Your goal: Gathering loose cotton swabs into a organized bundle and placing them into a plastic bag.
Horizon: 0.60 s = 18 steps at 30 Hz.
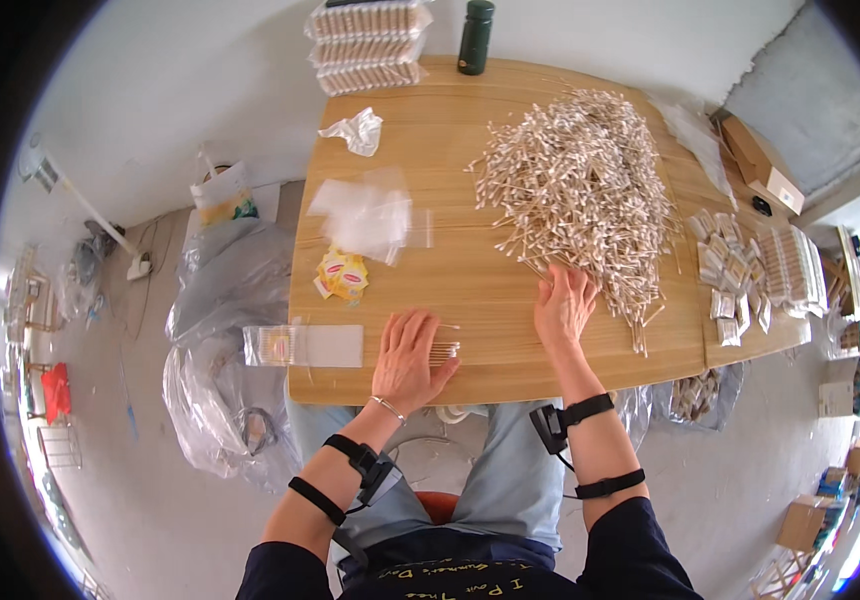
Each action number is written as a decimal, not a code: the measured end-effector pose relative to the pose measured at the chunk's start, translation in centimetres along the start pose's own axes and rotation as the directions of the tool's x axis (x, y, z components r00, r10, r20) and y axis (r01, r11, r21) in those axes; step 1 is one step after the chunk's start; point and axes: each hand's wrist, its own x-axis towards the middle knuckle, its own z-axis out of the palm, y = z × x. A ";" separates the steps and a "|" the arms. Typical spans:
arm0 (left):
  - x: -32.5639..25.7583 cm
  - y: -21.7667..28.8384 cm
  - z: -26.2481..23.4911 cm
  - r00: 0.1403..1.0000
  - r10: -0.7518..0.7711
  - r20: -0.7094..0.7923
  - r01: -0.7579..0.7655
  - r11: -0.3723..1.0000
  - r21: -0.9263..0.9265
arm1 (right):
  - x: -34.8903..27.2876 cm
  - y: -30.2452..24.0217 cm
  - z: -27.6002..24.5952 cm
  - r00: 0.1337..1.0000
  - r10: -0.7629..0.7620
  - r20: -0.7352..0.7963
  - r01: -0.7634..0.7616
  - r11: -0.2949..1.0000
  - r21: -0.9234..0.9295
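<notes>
Cotton swabs [585, 180]: we judged them light, easily snapped; mid-stick suited holding.
Left hand [407, 357]: lay over a few, thumb wide.
Right hand [564, 308]: we could not tell its grip.

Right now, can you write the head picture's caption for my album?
Left hand at a few cotton swabs, right hand at a big swab pile's edge on a wooden table.

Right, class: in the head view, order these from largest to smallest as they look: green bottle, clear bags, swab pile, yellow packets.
1. Swab pile
2. Clear bags
3. Green bottle and yellow packets: too alike to rank
</notes>
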 end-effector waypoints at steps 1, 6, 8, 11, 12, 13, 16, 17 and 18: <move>0.0 -0.1 0.0 0.999 0.016 0.050 -0.016 1.000 -0.005 | -0.5 -0.1 0.0 0.997 -0.043 0.060 0.041 0.999 0.031; -0.4 -0.2 0.5 0.999 -0.042 0.031 0.043 0.998 -0.040 | -4.3 -5.5 1.2 0.909 -0.334 0.251 0.266 0.926 0.268; -0.8 -0.8 0.7 0.999 -0.047 0.008 0.047 0.998 -0.047 | -5.2 -7.4 0.9 0.890 -0.393 0.230 0.305 0.890 0.338; -0.7 -1.3 0.8 0.995 -0.028 -0.099 0.017 0.994 -0.111 | -4.5 -7.0 0.7 0.887 -0.417 0.196 0.332 0.874 0.356; -0.1 -1.3 0.5 0.990 -0.055 -0.128 0.032 0.984 -0.173 | -3.9 -6.2 0.6 0.903 -0.386 0.188 0.319 0.896 0.309; 0.6 -1.3 0.2 0.985 -0.085 -0.153 0.047 0.970 -0.237 | -3.2 -5.3 0.6 0.903 -0.386 0.190 0.319 0.897 0.306; 4.4 -1.4 -0.6 0.992 0.011 -0.123 -0.032 0.985 -0.170 | -1.6 -2.4 0.4 0.926 -0.345 0.156 0.301 0.920 0.251; 5.2 -1.8 -0.3 0.992 0.007 -0.123 -0.028 0.985 -0.172 | -1.3 -1.5 0.6 0.944 -0.301 0.135 0.269 0.939 0.213; 6.2 -2.4 0.1 0.997 0.053 -0.055 -0.062 0.982 -0.179 | -0.9 -0.8 0.9 0.960 -0.259 0.108 0.237 0.955 0.179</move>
